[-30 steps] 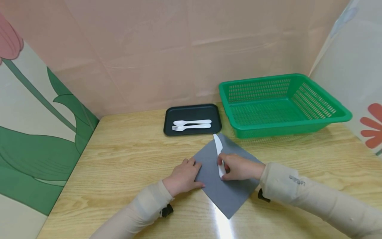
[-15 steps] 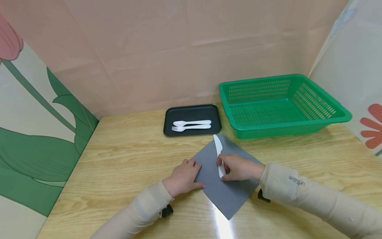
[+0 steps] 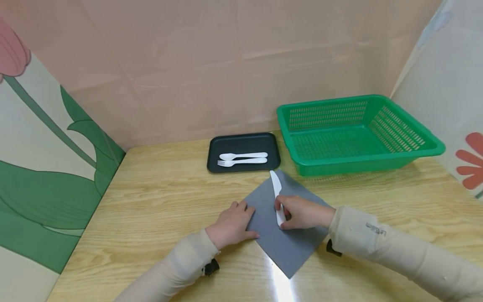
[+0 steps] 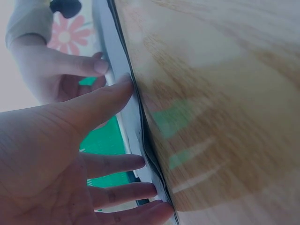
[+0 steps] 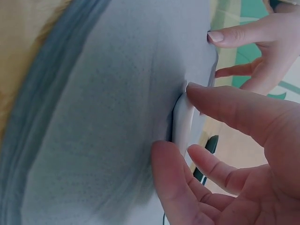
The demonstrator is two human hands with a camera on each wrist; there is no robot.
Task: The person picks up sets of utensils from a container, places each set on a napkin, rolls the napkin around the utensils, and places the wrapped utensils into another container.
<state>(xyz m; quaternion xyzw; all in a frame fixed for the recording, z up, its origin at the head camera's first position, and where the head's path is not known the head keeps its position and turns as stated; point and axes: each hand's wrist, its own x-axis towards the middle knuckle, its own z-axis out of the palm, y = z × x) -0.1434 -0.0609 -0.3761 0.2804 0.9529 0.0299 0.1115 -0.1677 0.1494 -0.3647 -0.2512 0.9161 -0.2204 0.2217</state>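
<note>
Wood-grain table (image 3: 162, 188): slim white knife (image 3: 276, 183) atop square grey napkin (image 3: 290, 247).

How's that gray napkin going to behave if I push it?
The gray napkin likely bends easily: its edge bows in the left wrist view. It looks thin, so probably light. The glossy tabletop may let it slide.

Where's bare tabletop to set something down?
Bare table lies left of the black tray and between the green basket and the right sleeve. Crowded: the grey cloth, left hand at its edge, right hand pinching the white knife.
</note>
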